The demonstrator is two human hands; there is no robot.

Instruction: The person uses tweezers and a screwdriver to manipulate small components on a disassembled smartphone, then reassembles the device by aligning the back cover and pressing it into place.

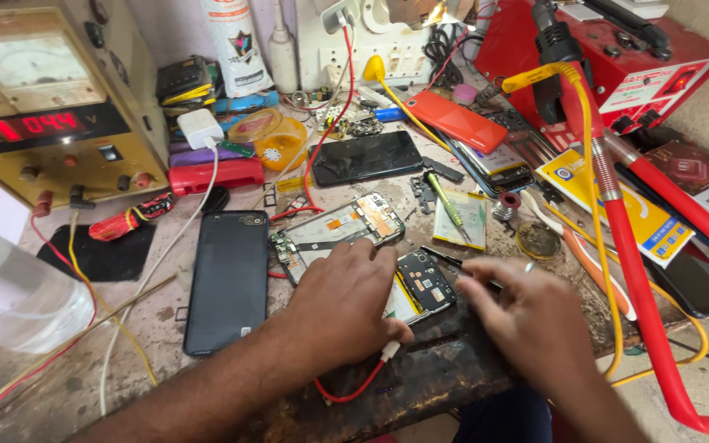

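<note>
Cluttered, scorched repair bench [453,369] w/ two bare hands working on an opened phone.

L hand [346,299] lies palm-down on the opened phone [420,285], fingers bent over its left part and pressing it to the bench; phone sits near the front edge, centre, circuit board showing between both hands. R hand [527,316] has fingertips pinched on thin black tweezers [445,258], tips touching the phone's top edge. Just above lies a bare phone frame [338,230]; to the left a black back cover [229,279], flat, near but apart. Red cable [354,390] loops out under the L wrist. Power supply [51,98] w/ red digits stands far left, red solder station [609,57] top right, orange phone [455,121] behind.
</note>
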